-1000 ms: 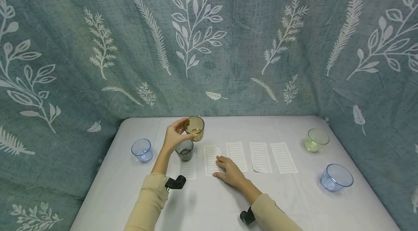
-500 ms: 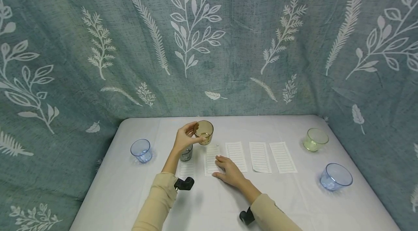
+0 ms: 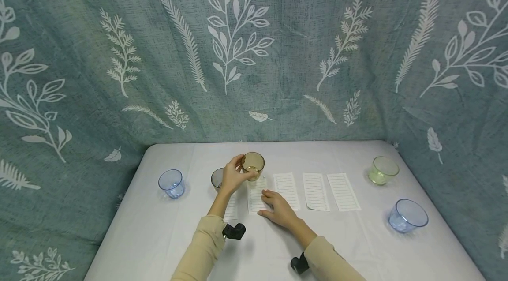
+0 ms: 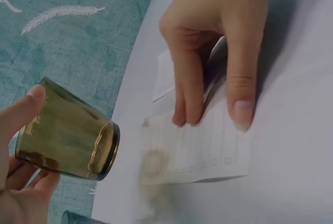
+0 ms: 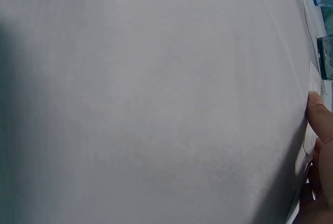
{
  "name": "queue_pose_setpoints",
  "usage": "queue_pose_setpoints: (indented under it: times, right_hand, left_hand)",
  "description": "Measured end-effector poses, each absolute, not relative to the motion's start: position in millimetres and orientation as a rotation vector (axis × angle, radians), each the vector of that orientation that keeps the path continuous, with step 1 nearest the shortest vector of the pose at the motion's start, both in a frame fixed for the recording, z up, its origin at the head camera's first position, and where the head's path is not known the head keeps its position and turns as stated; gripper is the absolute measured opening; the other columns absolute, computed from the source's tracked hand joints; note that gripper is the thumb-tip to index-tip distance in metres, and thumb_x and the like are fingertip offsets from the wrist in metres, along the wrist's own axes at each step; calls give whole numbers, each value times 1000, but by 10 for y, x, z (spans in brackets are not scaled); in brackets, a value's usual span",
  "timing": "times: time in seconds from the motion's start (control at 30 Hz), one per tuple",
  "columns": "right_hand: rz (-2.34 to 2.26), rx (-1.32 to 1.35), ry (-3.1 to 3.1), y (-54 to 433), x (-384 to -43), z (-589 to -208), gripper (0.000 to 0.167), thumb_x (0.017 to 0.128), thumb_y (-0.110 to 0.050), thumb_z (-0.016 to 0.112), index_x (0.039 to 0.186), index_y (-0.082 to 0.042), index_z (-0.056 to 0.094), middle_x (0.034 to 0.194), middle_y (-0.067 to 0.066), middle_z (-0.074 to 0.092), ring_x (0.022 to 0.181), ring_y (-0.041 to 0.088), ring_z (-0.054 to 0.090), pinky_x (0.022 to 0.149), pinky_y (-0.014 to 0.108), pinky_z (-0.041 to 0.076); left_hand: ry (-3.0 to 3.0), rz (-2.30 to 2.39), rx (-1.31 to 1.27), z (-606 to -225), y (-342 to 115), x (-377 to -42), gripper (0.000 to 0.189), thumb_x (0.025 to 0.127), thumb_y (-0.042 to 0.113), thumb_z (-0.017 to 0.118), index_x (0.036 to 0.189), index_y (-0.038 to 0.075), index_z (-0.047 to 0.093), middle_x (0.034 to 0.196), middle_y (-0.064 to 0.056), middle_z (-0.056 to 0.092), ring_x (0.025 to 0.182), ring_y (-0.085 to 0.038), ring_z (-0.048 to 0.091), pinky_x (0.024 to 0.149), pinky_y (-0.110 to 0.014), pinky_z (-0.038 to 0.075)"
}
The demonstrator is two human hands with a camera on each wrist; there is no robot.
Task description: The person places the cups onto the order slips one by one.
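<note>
An amber glass tumbler (image 3: 253, 162) is held by my left hand (image 3: 233, 179), thumb on the near side and fingers on the far side. In the left wrist view the tumbler (image 4: 67, 130) is raised above the table. It is over the top end of a lined paper strip (image 3: 255, 199). My right hand (image 3: 279, 210) rests on that strip's right side, thumb and fingertips touching the paper and spread apart. Behind my left hand a grey glass (image 3: 216, 177) stands at the top of another lined strip (image 3: 231, 212), partly hidden.
Three more lined strips lie in a row to the right, the nearest a paper strip (image 3: 287, 186). A blue glass (image 3: 172, 186) stands at the left. On the right stand a green glass (image 3: 382, 173) and another blue glass (image 3: 405, 219). A patterned curtain (image 3: 301, 73) surrounds the white table.
My left hand has carried the amber tumbler right and slightly toward me, from above the grey glass to over the second strip. My right hand has stayed in place.
</note>
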State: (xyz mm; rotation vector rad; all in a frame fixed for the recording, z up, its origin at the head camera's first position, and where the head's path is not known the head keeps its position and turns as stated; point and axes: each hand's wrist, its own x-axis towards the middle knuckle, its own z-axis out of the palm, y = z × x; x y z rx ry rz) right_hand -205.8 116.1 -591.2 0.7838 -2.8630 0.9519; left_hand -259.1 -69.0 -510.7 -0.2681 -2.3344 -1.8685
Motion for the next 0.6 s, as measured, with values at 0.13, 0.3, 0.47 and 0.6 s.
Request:
queue_pose_setpoints:
  times: [0.13,0.3,0.47,0.6]
  right_hand:
    - [960,783,-2863,1157,-2058,-5906,56,82,-30,72,121,8,58,134,19,51,128,36,43,106,48,36]
    - [958,795,-2851,1160,-2066,-5907,55,83,-29,72,120,9,59,134,21,51,127,37,43,106,50,37]
    - [969,800,-2839,1161,-2073,-5910,54,82,-27,72,119,10,59,132,22,52,126,38,44,105,50,37]
    - [988,791,-2839,1157,-2072,-5915,54,82,-26,73,118,10,59,132,22,53,126,38,44,105,50,37]
  left_hand:
    - [-2324,-1856,-230,-5157,-612,-2553,72,72,5,80,131,-14,43,131,-30,49,123,-41,47,105,-42,40]
    - [-2304,-1852,-201,-5221,-532,-2514,72,72,4,80,130,-15,42,132,-29,48,124,-41,46,106,-41,39]
    - [-2296,-1827,-196,-5292,-470,-2480,72,72,4,79,130,-15,41,132,-30,47,124,-42,45,106,-41,38]
    - [-2283,-1810,-173,-5332,-427,-2457,72,72,4,79,130,-17,41,132,-32,46,125,-43,44,107,-43,37]
